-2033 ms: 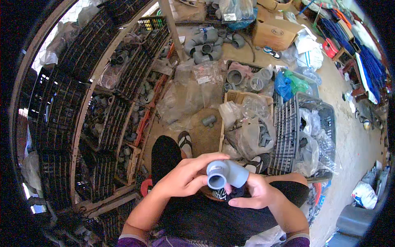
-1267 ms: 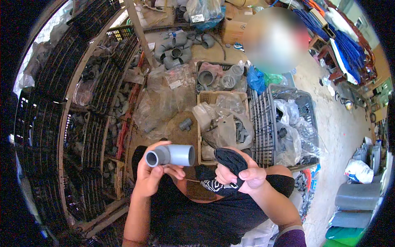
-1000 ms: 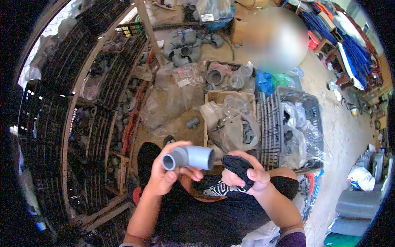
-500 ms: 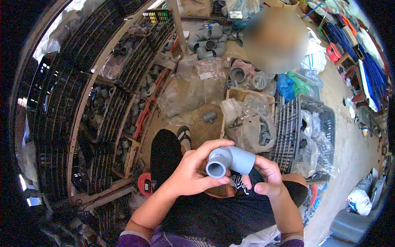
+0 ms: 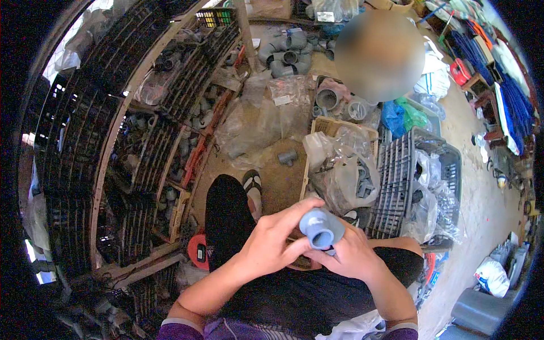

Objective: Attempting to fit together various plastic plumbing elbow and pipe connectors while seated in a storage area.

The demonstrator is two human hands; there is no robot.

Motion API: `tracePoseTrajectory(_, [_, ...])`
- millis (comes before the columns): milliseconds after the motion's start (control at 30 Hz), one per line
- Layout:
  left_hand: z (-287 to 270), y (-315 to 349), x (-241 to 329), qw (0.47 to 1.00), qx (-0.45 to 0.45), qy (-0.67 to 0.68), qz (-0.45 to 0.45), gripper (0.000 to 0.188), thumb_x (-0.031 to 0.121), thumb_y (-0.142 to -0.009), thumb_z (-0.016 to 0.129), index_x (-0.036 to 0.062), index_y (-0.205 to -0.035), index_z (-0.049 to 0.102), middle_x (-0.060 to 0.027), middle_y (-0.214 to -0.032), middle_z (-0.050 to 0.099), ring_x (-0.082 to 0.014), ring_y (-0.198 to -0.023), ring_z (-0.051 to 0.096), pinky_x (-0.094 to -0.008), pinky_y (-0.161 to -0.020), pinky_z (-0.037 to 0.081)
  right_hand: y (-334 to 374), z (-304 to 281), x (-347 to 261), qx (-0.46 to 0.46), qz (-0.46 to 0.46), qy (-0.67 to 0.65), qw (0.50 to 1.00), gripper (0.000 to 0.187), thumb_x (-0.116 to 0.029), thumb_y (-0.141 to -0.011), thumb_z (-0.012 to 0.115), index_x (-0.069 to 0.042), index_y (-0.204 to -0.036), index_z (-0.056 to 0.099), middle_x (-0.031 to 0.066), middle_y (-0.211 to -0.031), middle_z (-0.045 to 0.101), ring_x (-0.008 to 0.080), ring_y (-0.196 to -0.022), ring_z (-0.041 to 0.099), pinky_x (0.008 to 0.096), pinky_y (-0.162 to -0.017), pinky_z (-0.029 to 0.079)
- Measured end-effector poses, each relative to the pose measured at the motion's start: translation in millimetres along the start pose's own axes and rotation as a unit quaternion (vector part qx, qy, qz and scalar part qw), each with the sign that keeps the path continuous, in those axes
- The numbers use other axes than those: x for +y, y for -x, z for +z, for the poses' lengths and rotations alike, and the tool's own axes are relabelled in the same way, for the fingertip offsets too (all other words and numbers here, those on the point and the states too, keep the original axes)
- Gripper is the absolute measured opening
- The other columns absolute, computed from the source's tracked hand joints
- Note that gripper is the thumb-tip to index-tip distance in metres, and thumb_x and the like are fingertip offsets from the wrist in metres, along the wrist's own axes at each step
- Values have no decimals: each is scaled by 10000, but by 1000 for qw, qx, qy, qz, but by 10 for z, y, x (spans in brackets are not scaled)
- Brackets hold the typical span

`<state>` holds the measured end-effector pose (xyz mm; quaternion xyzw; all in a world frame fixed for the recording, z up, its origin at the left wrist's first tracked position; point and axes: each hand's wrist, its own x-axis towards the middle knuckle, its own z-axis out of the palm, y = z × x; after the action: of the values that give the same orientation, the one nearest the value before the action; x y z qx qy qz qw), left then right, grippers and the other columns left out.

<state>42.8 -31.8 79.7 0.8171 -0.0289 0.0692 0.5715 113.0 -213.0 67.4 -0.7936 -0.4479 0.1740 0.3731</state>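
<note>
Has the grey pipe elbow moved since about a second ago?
Yes, rightward in view: the grey elbow was left of the tan crate and now shows at its near end.

Light is uneven: the stacked crates sink into grainy shadow with white glare breaking past them at upper left, while the concrete floor at right looks pale and bright. A soft sheen sits on the grey pipe fitting. The fisheye bows the wooden beam — black, speckled corners close in — and a round patch is heavily blurred.
</note>
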Motion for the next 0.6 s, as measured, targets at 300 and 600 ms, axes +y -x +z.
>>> tracePoseTrajectory(300, [5, -8, -13, 984, -33, 121, -129, 414, 70, -791, 627, 32, -1190, 522, -110, -917, 648, -218, -827, 661, -325, -748, 507, 92, 150, 159, -31, -5, -287, 957, 336, -212, -816, 719, -20, -1054, 578, 85, -898, 639, 202, -843, 637, 332, -781, 491])
tracePoseTrajectory(600, [1, 45, -96, 996, 2, 69, -56, 435, 91, -782, 669, 32, -1185, 517, -121, -937, 644, -217, -845, 652, -318, -752, 497, 59, 236, 24, -5, 5, -426, 904, 423, -120, -832, 673, -26, -1192, 471, 29, -906, 539, 145, -878, 536, 304, -857, 423])
